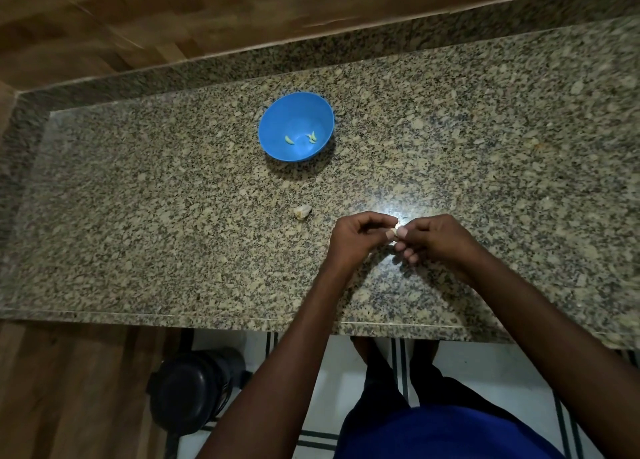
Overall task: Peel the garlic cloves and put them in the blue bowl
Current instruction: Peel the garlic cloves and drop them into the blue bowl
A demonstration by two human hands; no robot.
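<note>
While pinching 1 garlic clove [392, 234] between left hand [356, 238] and right hand [433, 238]: speckled granite counter [173, 216], wood-panelled wall [138, 18], blue bowl [277, 126], tiled floor [346, 372].

Speckled granite counter [173, 216] with a light glare near its middle, wood panelling [104, 18] beyond, white striped floor tiles [332, 372] below.
</note>
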